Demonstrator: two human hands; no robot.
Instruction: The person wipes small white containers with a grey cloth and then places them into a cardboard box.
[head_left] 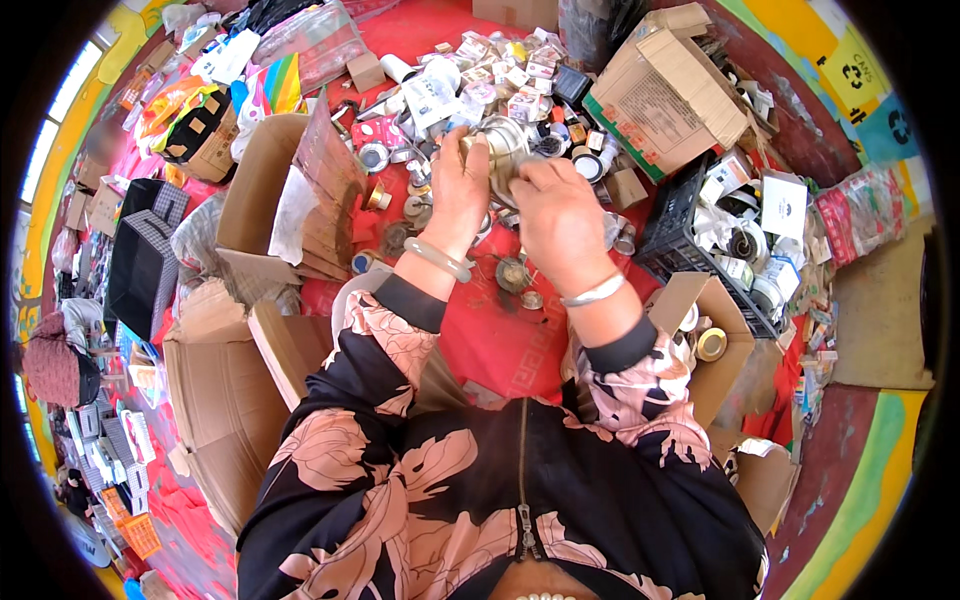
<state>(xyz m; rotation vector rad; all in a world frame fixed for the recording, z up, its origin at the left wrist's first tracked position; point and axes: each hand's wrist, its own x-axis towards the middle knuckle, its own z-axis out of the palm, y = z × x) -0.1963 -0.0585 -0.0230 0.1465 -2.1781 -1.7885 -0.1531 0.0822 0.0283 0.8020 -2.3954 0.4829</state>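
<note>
Above the red ground covering, both hands are raised in front of me. My left hand (463, 190) grips a shiny, round, cup-shaped silver thing (504, 140) between thumb and fingers. My right hand (560, 215) is curled against the right side of that thing. Its fingertips are partly smeared and hidden, so what they pinch does not show. Just beyond lies a heap of small boxes (525, 105) mixed with round lamp-like parts. A gold-rimmed round part (378, 196) lies to the left of my left hand, and a dull round metal part (513, 275) lies below the hands.
An open cardboard box (258, 190) stands at left, with a large carton (205, 380) nearer me. A tilted carton (665, 95) is at far right. A black crate (665, 225) full of round parts and a small carton (725, 345) stand at right. Black bins (140, 260) lie farther left.
</note>
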